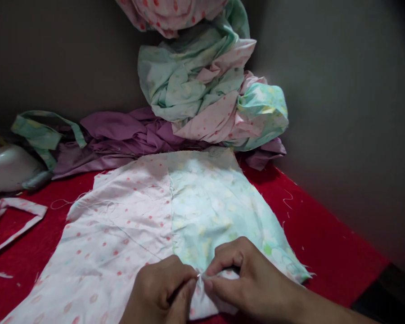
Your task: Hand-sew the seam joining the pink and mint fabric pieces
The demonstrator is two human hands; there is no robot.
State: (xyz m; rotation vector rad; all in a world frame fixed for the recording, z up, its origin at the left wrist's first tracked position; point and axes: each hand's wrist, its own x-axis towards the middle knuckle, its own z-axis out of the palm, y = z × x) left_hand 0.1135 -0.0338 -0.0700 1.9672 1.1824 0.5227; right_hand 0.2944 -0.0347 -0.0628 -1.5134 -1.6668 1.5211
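A flat piece of cloth lies in front of me, its pink dotted half on the left and its pale green patterned half on the right, joined by a seam down the middle. Near its front edge my left hand is closed in a pinch on the cloth. Close beside it, my right hand pinches the cloth too, the fingertips of both hands almost touching. Between them the fabric is gathered, with a tiny light glint that is too small to name. A loose thread lies across the pink half.
The red surface runs under the cloth. Behind are purple fabric and a heap of green and pink fabric. At the left are a white rounded object, a green strip and a pale fabric strip.
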